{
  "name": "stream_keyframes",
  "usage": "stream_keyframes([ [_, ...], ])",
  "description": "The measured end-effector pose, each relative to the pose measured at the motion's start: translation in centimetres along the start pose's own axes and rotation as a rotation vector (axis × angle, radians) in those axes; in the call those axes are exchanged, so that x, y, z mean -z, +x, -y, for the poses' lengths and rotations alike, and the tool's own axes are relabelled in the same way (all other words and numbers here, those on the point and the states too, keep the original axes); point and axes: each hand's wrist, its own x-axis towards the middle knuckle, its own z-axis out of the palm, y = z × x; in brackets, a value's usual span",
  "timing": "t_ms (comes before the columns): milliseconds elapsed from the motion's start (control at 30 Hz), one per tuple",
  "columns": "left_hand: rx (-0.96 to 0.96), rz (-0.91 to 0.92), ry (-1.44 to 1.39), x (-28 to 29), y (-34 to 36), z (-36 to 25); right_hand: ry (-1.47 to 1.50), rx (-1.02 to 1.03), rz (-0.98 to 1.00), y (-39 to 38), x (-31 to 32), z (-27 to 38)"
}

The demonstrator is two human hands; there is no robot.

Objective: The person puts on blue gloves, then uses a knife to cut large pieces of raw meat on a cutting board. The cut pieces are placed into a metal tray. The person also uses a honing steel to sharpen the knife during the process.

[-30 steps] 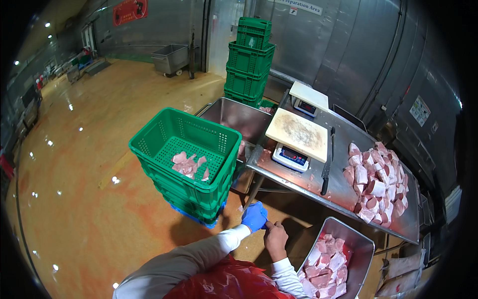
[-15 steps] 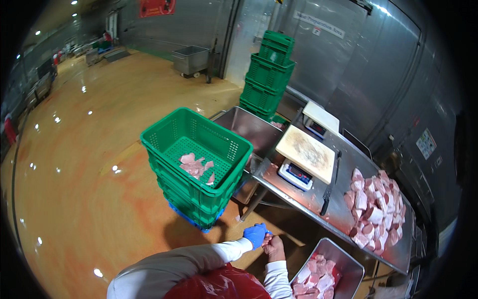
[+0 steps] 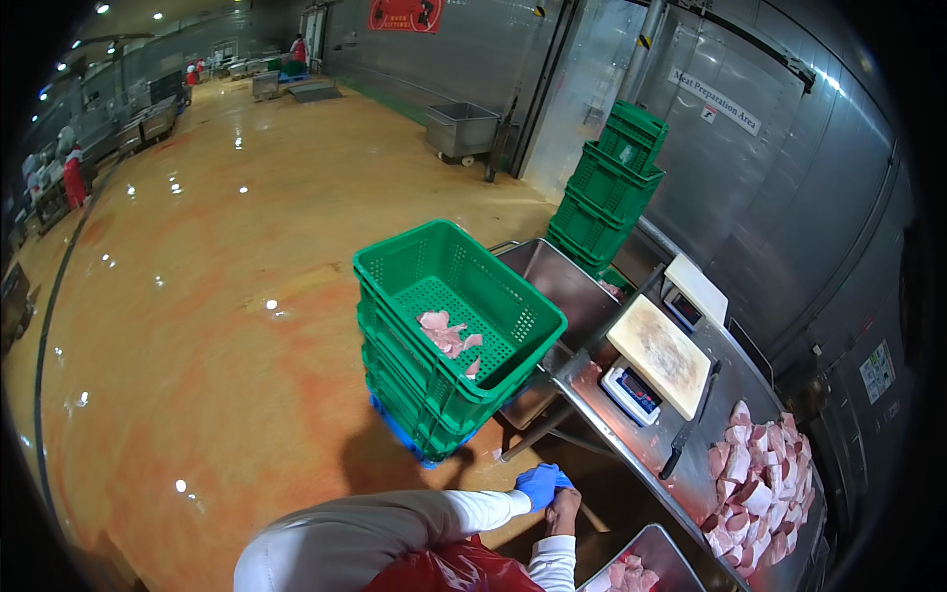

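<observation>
Had left hand, in blue glove, touching bare right hand, low at near centre, left of tub and near side of table. Saw right fingers curled toward glove, could not tell gripping or just touching. Could not tell left fingers open or closed, mostly hidden. Noted glove on left hand, its right end meeting right fingertips. Wore white sleeves and red apron at near edge.
Found green crate on far-left side of hands, top of stack on blue base, few meat pieces on crate bottom. Spotted steel bin just beyond crate to right, taller green stack farther still.
Logged on table: near scale under stained board, far scale under second board, knife just right of near scale, handle toward near edge. Marked big meat heap on table's right. Saw more meat in tub, cut off at near edge. Caught steel cart far off, red-clad worker far left
</observation>
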Motion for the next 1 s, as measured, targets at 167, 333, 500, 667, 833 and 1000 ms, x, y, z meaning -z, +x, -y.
stream_keyframes([
  [167, -0.045, 0.055, 0.024, 3.2, -2.3, -6.0, -0.038, 0.072, -0.225, 1.0, 2.0, -1.4],
  [333, -0.036, 0.044, 0.019, 3.3, -1.8, -5.0, 0.232, -0.299, 0.06, -2.6, -2.6, 2.1],
  [500, 0.08, -0.069, 0.027, 1.9, -0.6, -1.7, 0.256, -0.303, 0.098, -2.9, -4.7, 3.1],
  [667, 0.176, 0.067, 0.009, 3.0, -1.6, -4.5, 0.233, -0.153, 0.009, 2.0, 0.8, -0.8],
  [833, 0.063, 0.013, 0.025, 3.7, -1.8, -3.8, 0.113, -0.033, 0.02, 2.3, 1.9, -2.9],
  [1000, -0.085, -0.066, 0.096, 5.1, -1.6, -4.0, 0.152, -0.158, 0.15, 2.1, 2.0, -3.0],
])
